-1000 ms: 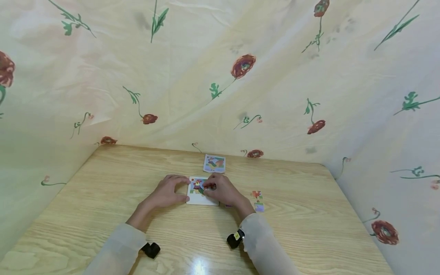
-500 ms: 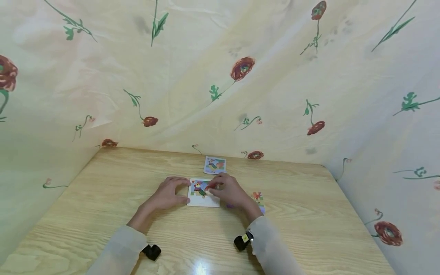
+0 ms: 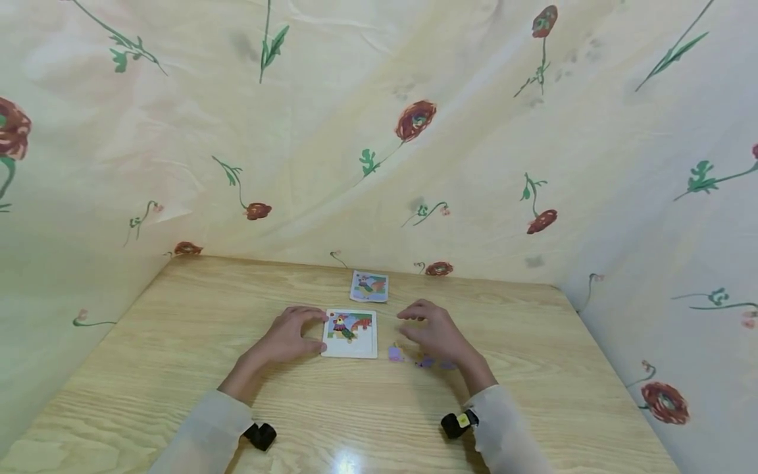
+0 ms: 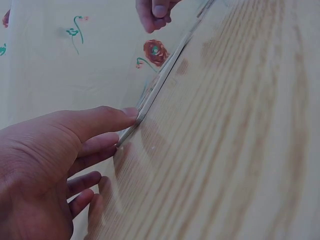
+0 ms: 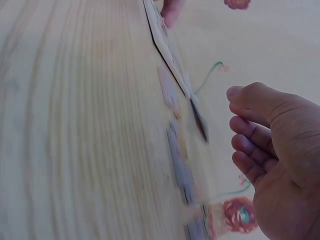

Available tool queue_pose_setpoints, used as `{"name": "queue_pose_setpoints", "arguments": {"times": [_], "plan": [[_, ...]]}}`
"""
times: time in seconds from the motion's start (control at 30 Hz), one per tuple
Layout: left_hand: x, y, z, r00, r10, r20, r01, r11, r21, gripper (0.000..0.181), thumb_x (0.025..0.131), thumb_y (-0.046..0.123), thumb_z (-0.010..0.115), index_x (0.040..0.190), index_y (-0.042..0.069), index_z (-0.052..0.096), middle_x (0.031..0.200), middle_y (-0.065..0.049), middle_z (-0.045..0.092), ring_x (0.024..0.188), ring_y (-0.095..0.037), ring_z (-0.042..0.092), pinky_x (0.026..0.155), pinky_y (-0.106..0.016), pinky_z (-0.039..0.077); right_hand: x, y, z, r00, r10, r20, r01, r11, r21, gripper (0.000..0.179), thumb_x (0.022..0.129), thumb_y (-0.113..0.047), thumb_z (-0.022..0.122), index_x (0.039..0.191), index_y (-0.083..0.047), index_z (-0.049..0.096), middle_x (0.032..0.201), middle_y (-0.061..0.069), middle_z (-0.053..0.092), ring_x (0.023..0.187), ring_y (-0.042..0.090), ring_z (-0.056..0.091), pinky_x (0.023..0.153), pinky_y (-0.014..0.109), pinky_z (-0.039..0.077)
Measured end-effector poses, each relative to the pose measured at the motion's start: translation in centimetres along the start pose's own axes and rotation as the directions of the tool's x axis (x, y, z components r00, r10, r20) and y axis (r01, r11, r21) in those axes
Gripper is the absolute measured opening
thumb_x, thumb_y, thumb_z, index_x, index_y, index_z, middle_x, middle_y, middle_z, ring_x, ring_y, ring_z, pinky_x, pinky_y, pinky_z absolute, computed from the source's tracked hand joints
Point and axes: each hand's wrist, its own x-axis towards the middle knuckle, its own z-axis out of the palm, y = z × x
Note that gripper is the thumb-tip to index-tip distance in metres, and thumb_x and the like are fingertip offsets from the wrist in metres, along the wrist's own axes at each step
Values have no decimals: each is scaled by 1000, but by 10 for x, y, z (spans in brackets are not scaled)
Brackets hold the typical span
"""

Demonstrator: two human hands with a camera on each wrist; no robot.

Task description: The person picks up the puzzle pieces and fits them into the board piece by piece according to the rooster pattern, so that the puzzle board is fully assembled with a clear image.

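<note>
My left hand (image 3: 290,334) grips the left side of a white jigsaw board (image 3: 349,351), thumb at the near corner and fingers at the far one. In the left wrist view its thumb (image 4: 117,120) presses on the board's edge. Part of a rooster picture fills the board's upper half, with an orange tail piece (image 3: 360,324) at the right; the lower part is bare white. To the right of the board my right hand (image 3: 435,329) hovers, fingers loosely bent and holding nothing. Below it lie loose jigsaw pieces (image 3: 395,354), partly hidden by the hand.
Behind the board a small picture card (image 3: 370,287) with the same rooster lies on the wooden table (image 3: 195,316). Flower-printed cloth (image 3: 331,131) hangs around the back and sides. Each wrist wears a black camera (image 3: 260,435).
My right hand has let go of the orange tail piece, which now lies on the board, and has moved right above the loose pieces. The left hand keeps its hold on the board.
</note>
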Motion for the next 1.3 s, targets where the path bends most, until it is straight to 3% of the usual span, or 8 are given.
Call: {"name": "queue_pose_setpoints", "arguments": {"times": [0.2, 0.43, 0.53, 0.8, 1.3], "plan": [[0, 0, 0, 1000, -8, -1, 8, 1000, -1, 55, 86, 36, 81, 137, 21, 65, 152, -5, 56, 149, -39, 35, 117, -74, 23, -17, 15, -16, 998, 9, -54, -10, 999, -32, 23, 93, -12, 76, 115, -5, 77, 112, 10, 70, 105, 29, 63, 91, 47, 56], [0, -2, 1, 1000, -3, 0, 3, 1000, -7, 55, 86, 36, 81, 137, 21, 65, 151, -5, 56, 148, -38, 36, 116, -74, 24, -34, 31, -31, 993, 71, -96, -78, 994, -79, 22, 91, -12, 78, 112, -8, 78, 110, 6, 71, 101, 25, 65, 83, 31, 57], [0, -2, 1, 1000, -5, 2, 5, 1000, -10, 56, 86, 36, 81, 137, 22, 65, 152, -5, 56, 149, -38, 36, 116, -74, 24, -40, 39, -35, 988, 105, -110, -115, 989, -90, 21, 90, -15, 80, 111, -10, 79, 110, 4, 71, 101, 24, 65, 83, 30, 56], [1, -4, 2, 1000, 2, 1, -2, 1000, -17, 55, 86, 36, 81, 137, 22, 65, 151, -5, 56, 149, -38, 36, 117, -73, 24, -53, 54, -43, 982, 173, -73, -179, 980, -86, 22, 93, -17, 78, 114, -13, 77, 109, 2, 68, 98, 18, 62, 81, 27, 53], [0, -3, 1, 1000, 7, -8, -7, 1000, -11, 53, 86, 36, 81, 136, 21, 66, 150, -6, 57, 147, -38, 38, 116, -73, 25, -52, 67, -47, 983, 182, -35, -185, 978, -92, 23, 94, -17, 75, 117, -15, 76, 111, 2, 67, 96, 16, 58, 81, 24, 50]]}}
